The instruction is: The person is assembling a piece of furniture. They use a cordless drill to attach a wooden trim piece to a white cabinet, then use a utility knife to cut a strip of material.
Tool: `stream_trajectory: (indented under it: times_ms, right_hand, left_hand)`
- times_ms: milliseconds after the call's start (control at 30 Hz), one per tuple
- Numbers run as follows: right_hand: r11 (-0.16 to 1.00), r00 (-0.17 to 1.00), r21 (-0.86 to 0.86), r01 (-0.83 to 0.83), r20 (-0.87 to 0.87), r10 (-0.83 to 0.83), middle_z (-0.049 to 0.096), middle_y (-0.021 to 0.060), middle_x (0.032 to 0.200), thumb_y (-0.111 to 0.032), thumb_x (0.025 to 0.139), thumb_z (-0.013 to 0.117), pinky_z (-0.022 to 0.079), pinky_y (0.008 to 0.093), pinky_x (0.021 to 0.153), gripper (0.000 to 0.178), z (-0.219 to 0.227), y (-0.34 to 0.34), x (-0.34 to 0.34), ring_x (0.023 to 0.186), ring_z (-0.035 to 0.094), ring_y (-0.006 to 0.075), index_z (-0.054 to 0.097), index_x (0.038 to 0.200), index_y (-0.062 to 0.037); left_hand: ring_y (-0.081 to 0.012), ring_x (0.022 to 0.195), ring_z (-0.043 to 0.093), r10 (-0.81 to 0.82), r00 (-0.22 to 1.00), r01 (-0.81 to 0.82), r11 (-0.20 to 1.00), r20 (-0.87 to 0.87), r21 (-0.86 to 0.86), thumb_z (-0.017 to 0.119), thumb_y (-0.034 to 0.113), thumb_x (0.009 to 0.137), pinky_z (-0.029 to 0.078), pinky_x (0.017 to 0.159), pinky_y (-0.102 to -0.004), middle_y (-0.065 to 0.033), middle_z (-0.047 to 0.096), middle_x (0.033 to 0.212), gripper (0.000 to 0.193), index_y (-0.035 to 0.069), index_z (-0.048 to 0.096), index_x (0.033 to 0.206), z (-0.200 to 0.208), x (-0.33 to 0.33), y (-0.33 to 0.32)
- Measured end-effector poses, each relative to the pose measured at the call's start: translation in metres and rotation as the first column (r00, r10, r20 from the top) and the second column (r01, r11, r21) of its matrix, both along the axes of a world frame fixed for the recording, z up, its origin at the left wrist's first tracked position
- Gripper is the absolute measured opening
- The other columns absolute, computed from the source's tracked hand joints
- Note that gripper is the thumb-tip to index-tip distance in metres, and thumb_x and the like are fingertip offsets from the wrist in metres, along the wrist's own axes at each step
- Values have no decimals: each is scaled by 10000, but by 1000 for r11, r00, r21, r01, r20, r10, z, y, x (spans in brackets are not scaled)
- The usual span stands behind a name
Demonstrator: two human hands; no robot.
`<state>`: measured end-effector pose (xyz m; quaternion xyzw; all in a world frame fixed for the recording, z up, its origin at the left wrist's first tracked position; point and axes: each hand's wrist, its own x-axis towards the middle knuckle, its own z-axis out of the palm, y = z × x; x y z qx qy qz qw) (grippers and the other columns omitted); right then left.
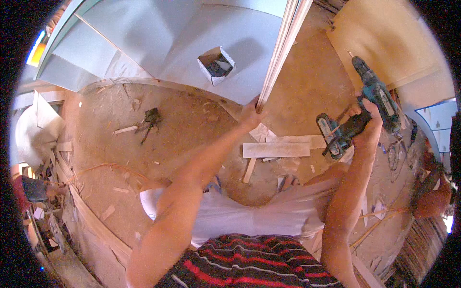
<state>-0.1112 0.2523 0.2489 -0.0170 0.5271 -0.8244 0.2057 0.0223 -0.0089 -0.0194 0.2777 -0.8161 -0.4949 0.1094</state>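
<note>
My right hand (369,121) is wrapped round the grip of a teal and black cordless drill (377,91), held up at the right with its bit pointing up and away. The drill's battery base (331,137) sticks out to the left of my wrist. My left hand (250,115) grips the near end of long, thin wooden strips (281,57), which run upward out of view beside a pale cabinet panel (187,45). Inside the cabinet, an open white box (217,67) contains small dark pieces, too small to make out.
Wood offcuts (276,150) lie on the dusty floor before my feet. A dark tangled object (151,120) rests farther left. A yellowish board (389,38) stands at the far right. Orange cord (108,165) crosses the floor, and planks (93,211) lie along the left. Another person's leg (36,189) shows at the left edge.
</note>
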Motion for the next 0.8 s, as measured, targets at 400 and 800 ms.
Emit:
stream_trajectory:
  times_ms: [400,800]
  right_hand:
    - [999,1000,-48,23,-5,-23,646,90,960,-81,847,615,452,290,589,291,6,17,-2,624,495,139,579,1128,-12]
    - [996,996,22,84,-21,-84,572,55,830,-110,857,633,459,292,595,276,0,7,-5,623,510,149,593,1094,26]
  left_hand:
    - [-443,808,667,119,985,-152,945,-128,-289,620,151,763,545,748,-535,-228,700,895,519,96,604,1279,-16,-29,15]
    - [-464,885,652,-44,991,18,978,-123,-205,607,148,785,533,789,-554,-258,680,975,576,125,533,1356,-13,-27,-7]
